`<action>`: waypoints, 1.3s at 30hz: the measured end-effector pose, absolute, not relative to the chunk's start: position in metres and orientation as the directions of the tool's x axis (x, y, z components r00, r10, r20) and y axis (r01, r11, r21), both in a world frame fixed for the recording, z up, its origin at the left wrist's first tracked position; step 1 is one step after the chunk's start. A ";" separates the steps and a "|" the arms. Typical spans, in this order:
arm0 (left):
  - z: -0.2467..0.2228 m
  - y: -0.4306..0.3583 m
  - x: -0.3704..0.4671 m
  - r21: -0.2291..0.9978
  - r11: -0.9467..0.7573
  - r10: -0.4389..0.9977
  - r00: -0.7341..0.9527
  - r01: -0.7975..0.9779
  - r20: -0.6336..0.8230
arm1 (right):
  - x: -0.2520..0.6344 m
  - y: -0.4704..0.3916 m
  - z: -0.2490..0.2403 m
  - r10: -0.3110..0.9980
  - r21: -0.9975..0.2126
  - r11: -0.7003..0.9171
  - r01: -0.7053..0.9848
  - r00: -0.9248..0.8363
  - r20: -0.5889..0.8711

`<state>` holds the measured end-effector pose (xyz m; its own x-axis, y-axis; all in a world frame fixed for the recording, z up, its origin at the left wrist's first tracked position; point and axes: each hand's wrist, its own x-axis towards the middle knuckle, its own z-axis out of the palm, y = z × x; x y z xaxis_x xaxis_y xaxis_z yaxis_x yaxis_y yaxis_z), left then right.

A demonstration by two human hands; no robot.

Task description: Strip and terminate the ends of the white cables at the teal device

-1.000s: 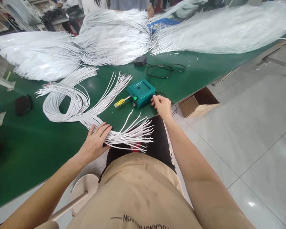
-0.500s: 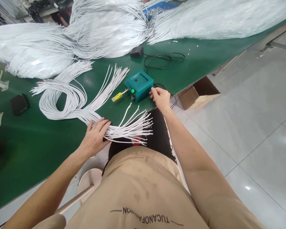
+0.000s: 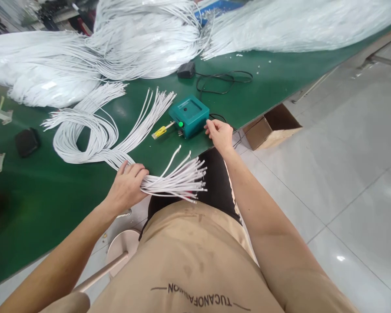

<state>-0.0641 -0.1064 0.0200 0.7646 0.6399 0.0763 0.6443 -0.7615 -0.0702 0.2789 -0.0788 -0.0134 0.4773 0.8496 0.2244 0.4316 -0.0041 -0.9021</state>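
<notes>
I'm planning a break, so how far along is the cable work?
The bundle looks already gathered and looped. The left hand grips it near its fanned ends, and the right hand is by the green box. The heaps behind are probably left to do, though whether any are finished I cannot tell.

Landmark: teal box (image 3: 190,116), smooth hard plastic by look, low sheen. Left of it, coiled cables (image 3: 84,137): white, smooth, plastic-like sheath. Beneath it, bench (image 3: 273,74): green, smooth, soft sheen. Right of it, carton (image 3: 276,128): matt brown cardboard. Farther right, floor tiles (image 3: 352,174): pale, glossy (ceiling light mirrored as a white spot). Below it, shirt (image 3: 182,252): tan cloth, matt, creased.
</notes>
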 end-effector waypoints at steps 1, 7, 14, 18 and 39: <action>0.021 -0.105 -0.064 -0.073 -0.772 0.628 0.776 0.631 0.062 | 0.279 -0.079 -0.012 0.850 -0.899 -0.008 0.438 0.477 0.225; 0.040 -0.097 -0.063 0.079 -0.793 0.609 0.786 0.604 0.107 | 0.283 -0.080 -0.004 0.855 -0.883 -0.033 0.468 0.471 0.217; 0.123 -0.021 -0.086 0.712 -0.230 0.965 0.058 0.664 0.257 | 0.287 -0.079 0.002 0.862 -0.876 -0.086 0.475 0.476 0.175; 0.141 0.063 -0.120 0.845 -0.161 0.906 -0.262 0.509 0.331 | 0.290 -0.078 0.003 0.864 -0.860 -0.110 0.498 0.475 0.165; 0.075 0.128 -0.115 0.422 -0.089 0.923 -0.084 0.902 0.374 | 0.294 -0.073 -0.008 0.848 -0.838 -0.178 0.515 0.512 0.135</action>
<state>-0.1155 0.1281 0.0746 -0.0840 0.9235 0.3743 0.9023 -0.0889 0.4218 0.2941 -0.0731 -0.0076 0.5125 0.8481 0.1346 0.5151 -0.1782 -0.8384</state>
